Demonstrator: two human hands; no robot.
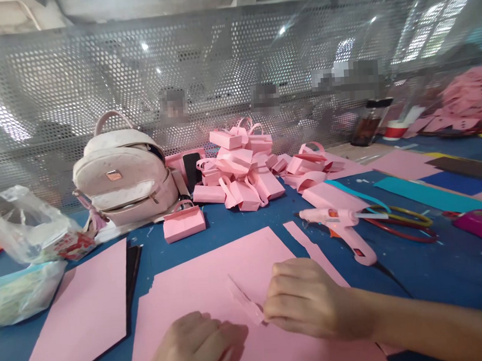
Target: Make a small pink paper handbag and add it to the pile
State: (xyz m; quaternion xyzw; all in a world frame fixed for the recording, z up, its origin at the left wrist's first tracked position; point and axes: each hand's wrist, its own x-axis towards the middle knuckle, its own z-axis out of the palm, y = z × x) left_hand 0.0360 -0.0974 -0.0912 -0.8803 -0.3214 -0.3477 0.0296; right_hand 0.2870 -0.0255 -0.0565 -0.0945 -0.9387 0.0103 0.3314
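Observation:
A large pink sheet lies on the blue table before me, its edges uneven like several stacked layers. My right hand is closed over its right part, with a narrow pale pink strip poking out from the fingers toward the upper left. The strip is blurred, so its material is unclear. Low on the same sheet, my left hand is curled with the knuckles up. Its fingertips are hidden, and a pale edge shows beneath them. A ragged pink paper offcut lies along the sheet's upper right edge.
A pink glue gun lies beyond my right hand, its cord trailing toward me. Small pink paper bags are heaped behind. A backpack and another pink sheet are at left. A perforated metal screen borders the table's back.

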